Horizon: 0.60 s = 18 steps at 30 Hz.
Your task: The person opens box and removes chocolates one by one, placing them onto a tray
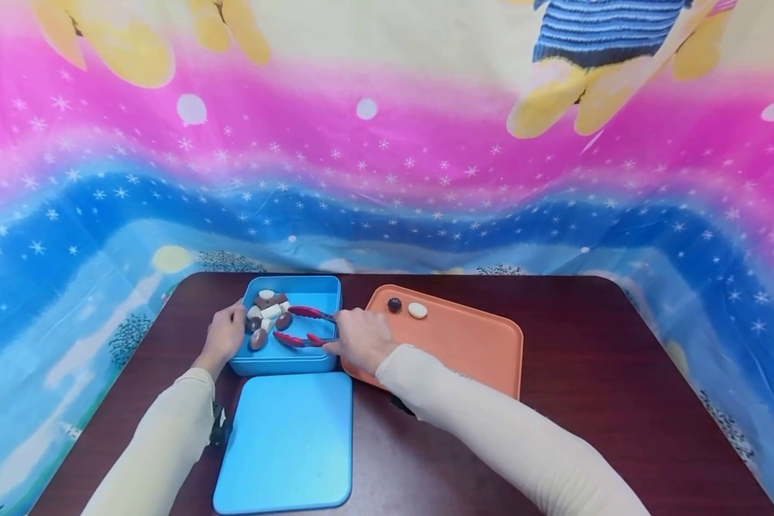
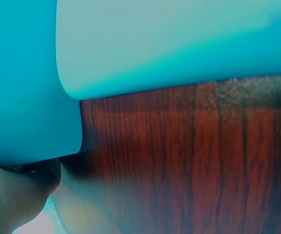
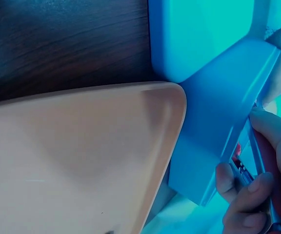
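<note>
My right hand [image 1: 364, 335] grips tongs [image 1: 304, 312] with red tips, held over the blue box [image 1: 284, 367]. The two tips stand apart, one on each side of a brown egg-shaped piece [image 1: 284, 321]. Several chocolate-like pieces, brown and white, lie together in the box's left half, among them a brown oval [image 1: 258, 339] and a white oval [image 1: 266, 294]. At the left wall of the box, my left hand [image 1: 224, 335] holds its side. In the right wrist view, my right fingers [image 3: 248, 200] curl round the tongs' red handle [image 3: 273, 175].
An orange tray [image 1: 458, 337] stands right of the box, bearing a dark ball [image 1: 395, 305] and a white oval piece [image 1: 417, 310]. Nearer me, a flat blue lid [image 1: 284, 444] lies in front of the box on the dark wooden table [image 1: 593, 401]. A printed cloth hangs behind.
</note>
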Motion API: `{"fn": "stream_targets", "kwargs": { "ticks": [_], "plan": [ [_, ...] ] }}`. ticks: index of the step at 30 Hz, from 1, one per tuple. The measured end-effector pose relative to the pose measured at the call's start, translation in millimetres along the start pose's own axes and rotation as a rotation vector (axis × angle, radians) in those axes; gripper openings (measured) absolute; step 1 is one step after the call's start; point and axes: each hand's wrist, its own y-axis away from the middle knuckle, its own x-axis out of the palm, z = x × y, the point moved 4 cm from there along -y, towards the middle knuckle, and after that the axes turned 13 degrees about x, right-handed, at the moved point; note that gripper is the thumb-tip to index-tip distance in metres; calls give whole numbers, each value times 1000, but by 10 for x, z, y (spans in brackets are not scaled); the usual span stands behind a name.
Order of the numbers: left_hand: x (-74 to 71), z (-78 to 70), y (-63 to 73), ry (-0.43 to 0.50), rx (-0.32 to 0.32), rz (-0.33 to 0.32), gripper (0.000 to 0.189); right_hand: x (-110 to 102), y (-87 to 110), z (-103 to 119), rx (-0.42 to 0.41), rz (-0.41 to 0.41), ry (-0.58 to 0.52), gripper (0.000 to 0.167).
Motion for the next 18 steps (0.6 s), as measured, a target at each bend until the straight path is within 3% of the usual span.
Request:
{"fn": "stream_targets", "kwargs": {
  "ticks": [10, 18],
  "plan": [
    [8, 22, 13, -5, 1, 3, 58, 36, 13, 34, -21, -19, 20, 35],
    [-1, 11, -2, 5, 8, -2, 57, 0, 35, -17, -23, -13, -60, 40]
  ]
}}
